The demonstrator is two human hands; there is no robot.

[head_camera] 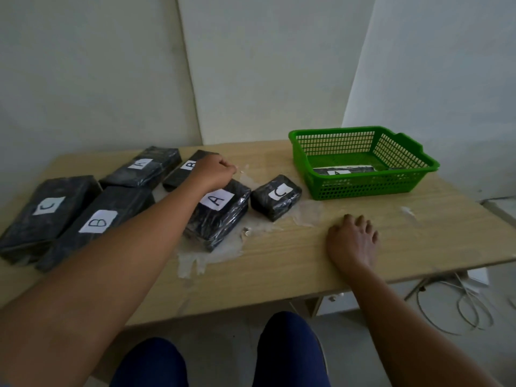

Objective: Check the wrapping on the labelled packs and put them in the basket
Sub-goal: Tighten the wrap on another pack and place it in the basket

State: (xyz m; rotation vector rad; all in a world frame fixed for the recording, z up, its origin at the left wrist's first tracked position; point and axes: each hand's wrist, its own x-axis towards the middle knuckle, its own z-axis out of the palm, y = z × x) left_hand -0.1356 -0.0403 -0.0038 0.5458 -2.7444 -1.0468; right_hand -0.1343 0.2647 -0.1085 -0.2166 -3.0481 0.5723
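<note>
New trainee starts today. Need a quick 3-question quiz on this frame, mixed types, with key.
1. True or false: the basket already holds a pack.
2. How many packs lie on the table outside the basket?
3. The right hand is: a) gripping a pack, b) flat on the table, c) in the basket.

Key: 1 true, one pack lies inside. 2 six. 3 b. The left hand reaches over the pack marked A.

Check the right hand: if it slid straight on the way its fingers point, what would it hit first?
The right hand lies flat on the table, fingers pointing away from the person. Straight ahead there is bare tabletop, then probably the front wall of the green basket. Depth is hard to judge.
</note>
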